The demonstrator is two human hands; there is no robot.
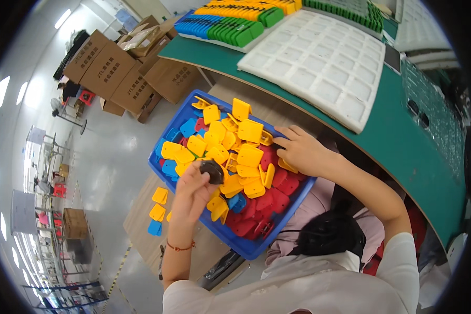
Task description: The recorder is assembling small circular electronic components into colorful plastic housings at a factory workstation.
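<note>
A blue plastic bin (230,242) holds a heap of flat plastic clips. Yellow clips (250,131) lie mostly on top, with red clips (261,205) at the near right and blue clips (188,127) toward the left. Above the heap, my left hand (191,189) is closed on a dark, rounded piece (212,171) whose kind I cannot make out. My right hand (302,150) lies across the bin's right rim, its fingers apart and reaching over the edge beside yellow clips. Left of the bin, two yellow clips and a blue clip (155,227) rest on the wooden board.
A green table (397,144) curves along the far and right sides. On it stand a white compartment tray (319,63) and rows of coloured clips (235,31). Cardboard boxes (110,70) are stacked at the far left. A black bundle (332,235) is by my lap.
</note>
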